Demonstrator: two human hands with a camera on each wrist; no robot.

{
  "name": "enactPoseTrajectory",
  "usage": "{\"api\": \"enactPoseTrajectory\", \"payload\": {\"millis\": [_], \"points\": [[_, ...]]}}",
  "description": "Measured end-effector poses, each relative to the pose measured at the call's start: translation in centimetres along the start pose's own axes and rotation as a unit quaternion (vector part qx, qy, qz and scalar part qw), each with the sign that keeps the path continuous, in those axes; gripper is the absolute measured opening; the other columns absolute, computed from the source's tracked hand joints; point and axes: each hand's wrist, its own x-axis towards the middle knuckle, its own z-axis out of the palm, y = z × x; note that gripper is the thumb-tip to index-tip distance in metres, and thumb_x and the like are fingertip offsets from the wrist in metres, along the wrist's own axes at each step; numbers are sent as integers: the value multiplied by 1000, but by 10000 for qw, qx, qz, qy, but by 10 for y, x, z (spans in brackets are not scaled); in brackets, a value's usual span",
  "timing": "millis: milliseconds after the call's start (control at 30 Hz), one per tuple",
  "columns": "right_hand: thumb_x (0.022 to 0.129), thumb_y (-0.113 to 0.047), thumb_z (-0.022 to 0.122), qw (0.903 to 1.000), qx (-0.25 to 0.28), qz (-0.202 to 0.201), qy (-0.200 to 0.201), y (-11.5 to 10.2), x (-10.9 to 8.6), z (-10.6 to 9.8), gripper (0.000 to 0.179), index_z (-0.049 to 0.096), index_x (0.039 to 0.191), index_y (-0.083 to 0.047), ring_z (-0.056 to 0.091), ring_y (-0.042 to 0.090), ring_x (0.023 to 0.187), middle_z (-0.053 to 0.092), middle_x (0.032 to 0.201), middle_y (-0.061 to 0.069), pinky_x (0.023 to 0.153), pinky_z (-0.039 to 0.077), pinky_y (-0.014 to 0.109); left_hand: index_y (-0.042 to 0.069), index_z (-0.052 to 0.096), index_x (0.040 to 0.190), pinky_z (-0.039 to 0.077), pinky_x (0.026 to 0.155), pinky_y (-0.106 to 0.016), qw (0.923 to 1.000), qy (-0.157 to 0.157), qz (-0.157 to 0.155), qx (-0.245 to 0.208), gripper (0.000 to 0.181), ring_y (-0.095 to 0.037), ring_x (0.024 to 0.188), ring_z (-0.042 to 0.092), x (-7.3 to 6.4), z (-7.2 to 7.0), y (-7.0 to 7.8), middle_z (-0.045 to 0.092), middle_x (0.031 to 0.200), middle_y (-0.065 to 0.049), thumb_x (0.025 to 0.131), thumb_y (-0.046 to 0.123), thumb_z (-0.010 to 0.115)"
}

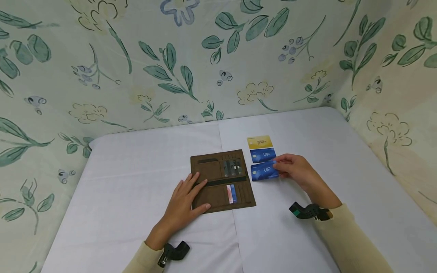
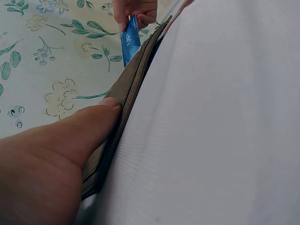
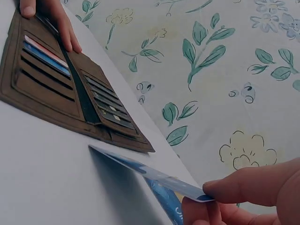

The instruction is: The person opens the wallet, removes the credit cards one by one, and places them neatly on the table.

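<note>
A brown wallet (image 1: 218,197) lies spread flat on the white table, with several cards in its slots. My left hand (image 1: 186,197) rests on the wallet's left side, fingers spread; in the left wrist view the thumb (image 2: 89,126) presses its edge. Between thumb and fingers my right hand (image 1: 297,172) pinches a blue VIP card (image 1: 263,171) by its right end. The right wrist view shows this card (image 3: 154,176) tilted, raised off the table. Just beyond it lie a second blue VIP card (image 1: 261,155) and a yellow card (image 1: 260,142), in a column right of the wallet.
The white tablecloth (image 1: 129,197) covers the table, with a crease running down its middle. A floral curtain (image 1: 191,57) hangs behind the table and along its sides. Black straps with mounts (image 1: 308,211) sit on both wrists, by the beige sleeves.
</note>
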Motion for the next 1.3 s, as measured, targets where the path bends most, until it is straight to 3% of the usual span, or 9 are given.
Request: {"api": "enactPoseTrajectory", "payload": {"millis": [233, 333, 433, 567, 700, 900, 1300], "points": [[85, -27, 62, 9993, -141, 43, 344, 11, 6, 1, 40, 52, 115, -2, 56, 21, 80, 57, 102, 14, 67, 52, 26, 23, 36, 139, 12, 105, -52, 10000, -61, -27, -14, 69, -30, 135, 15, 0, -1, 0, 21, 148, -6, 82, 58, 52], [82, -35, 65, 9977, -332, -43, 584, 32, 23, 0, 45, 53, 112, -4, 58, 22, 79, 59, 100, 14, 64, 53, 26, 23, 35, 139, 12, 106, -51, 10000, -75, -31, -23, 70, -30, 135, 15, 0, -1, -1, 20, 148, -6, 82, 58, 52], [80, -36, 66, 9941, -605, -15, 896, 37, 27, 0, 44, 56, 109, -5, 58, 23, 77, 61, 97, 14, 58, 52, 25, 23, 36, 139, 12, 106, -51, 10000, -56, -32, -33, 70, -30, 136, 15, 0, 0, -1, 20, 148, -6, 81, 58, 53], [83, -29, 63, 9880, -1062, -11, 1120, 21, 11, 2, 35, 57, 106, -3, 56, 24, 75, 59, 95, 15, 55, 49, 25, 23, 35, 139, 12, 105, -52, 10000, -13, -27, -47, 70, -30, 136, 15, -1, 1, -1, 20, 148, -6, 81, 58, 53], [84, -26, 61, 9831, -1317, -108, 1264, 18, 7, 3, 32, 58, 105, -2, 57, 25, 74, 59, 93, 15, 55, 50, 30, 23, 36, 139, 13, 105, -52, 10000, 6, -20, -63, 70, -30, 135, 15, -1, 2, -1, 20, 148, -7, 81, 58, 54], [84, -25, 60, 9774, -1556, -277, 1406, 23, 10, 6, 31, 59, 105, -2, 56, 23, 74, 60, 90, 14, 57, 47, 22, 21, 37, 139, 14, 105, -53, 9999, 74, 21, -107, 70, -30, 135, 16, -1, 1, 0, 22, 148, -8, 81, 56, 55], [85, -24, 60, 9717, -1676, -480, 1594, 19, 6, 9, 28, 61, 103, -3, 56, 23, 74, 61, 88, 13, 59, 48, 25, 21, 36, 139, 13, 105, -53, 9999, 10, 37, -121, 70, -31, 135, 15, 0, 0, 0, 21, 148, -8, 82, 56, 54]]}}
